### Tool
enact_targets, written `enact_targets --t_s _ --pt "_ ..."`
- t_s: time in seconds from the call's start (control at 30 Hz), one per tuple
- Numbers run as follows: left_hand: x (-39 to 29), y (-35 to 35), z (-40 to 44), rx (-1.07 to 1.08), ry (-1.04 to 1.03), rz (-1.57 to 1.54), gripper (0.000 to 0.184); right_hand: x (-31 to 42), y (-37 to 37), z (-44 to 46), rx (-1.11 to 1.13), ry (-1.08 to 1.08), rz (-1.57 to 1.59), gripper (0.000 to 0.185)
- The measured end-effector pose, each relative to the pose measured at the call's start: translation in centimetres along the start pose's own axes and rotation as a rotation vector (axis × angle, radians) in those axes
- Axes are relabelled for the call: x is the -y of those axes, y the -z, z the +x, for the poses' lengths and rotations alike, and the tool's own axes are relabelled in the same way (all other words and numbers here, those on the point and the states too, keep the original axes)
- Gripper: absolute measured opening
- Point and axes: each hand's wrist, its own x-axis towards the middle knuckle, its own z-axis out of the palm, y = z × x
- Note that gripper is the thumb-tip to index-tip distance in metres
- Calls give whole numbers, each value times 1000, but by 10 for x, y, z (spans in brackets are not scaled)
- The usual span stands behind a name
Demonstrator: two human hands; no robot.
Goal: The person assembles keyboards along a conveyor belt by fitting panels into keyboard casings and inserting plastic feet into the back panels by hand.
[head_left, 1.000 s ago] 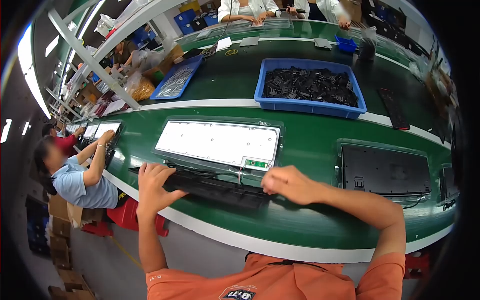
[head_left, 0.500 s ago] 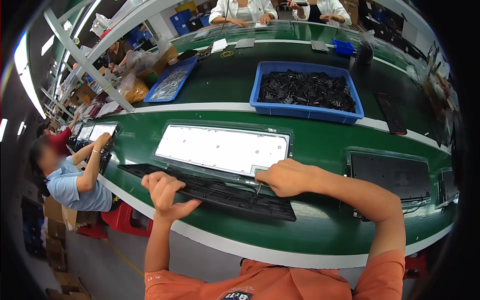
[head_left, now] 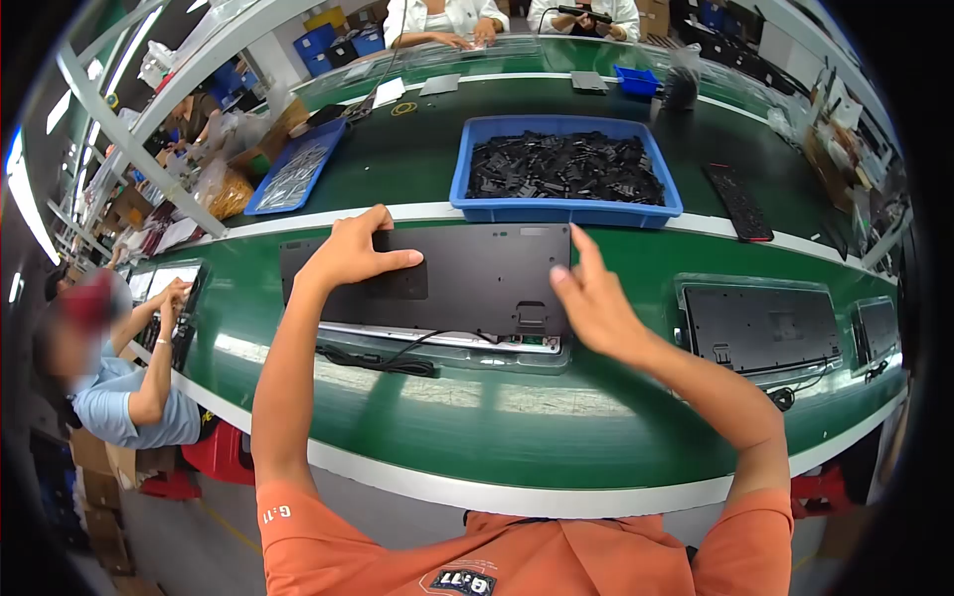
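A black keyboard back cover (head_left: pixel 467 278) with its outer side showing lies tilted over the keyboard's white panel (head_left: pixel 542 344), whose near edge shows below it. Under both is a clear plastic tray (head_left: pixel 517 360). My left hand (head_left: pixel 353 253) grips the cover's far edge, thumb on its face and fingers over the edge. At the right end, my right hand (head_left: pixel 601 303) holds the cover's side, its thumb on the face and its index finger by the far corner. A coiled black cable (head_left: pixel 383 362) rests at the tray's near left side.
Another keyboard (head_left: pixel 765 323) sits in a clear tray to the right, with a further one (head_left: pixel 874 333) beyond it. Past the white rail stands a blue bin (head_left: pixel 566 212) of black parts. A blue tray (head_left: pixel 293 174) holds pale strips. A co-worker (head_left: pixel 139 387) sits at left.
The cover went from standing on edge in front of the panel to lying over it, outer side up. My right hand left the panel's corner for the cover's right end. The camera view shifted.
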Motion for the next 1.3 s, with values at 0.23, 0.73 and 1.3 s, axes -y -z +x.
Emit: enact_targets --t_s 0.23,0.73,1.3 --pt "-7 -11 22 318 101 -44 60 -3 12 -13 -26 107 -321 51" --pt "-5 -112 8 -335 -538 294 43 -36 20 -16 57 137 -918 40" --pt "-128 -165 157 -194 -90 50 35 -70 113 161 -104 -220 -834 19"
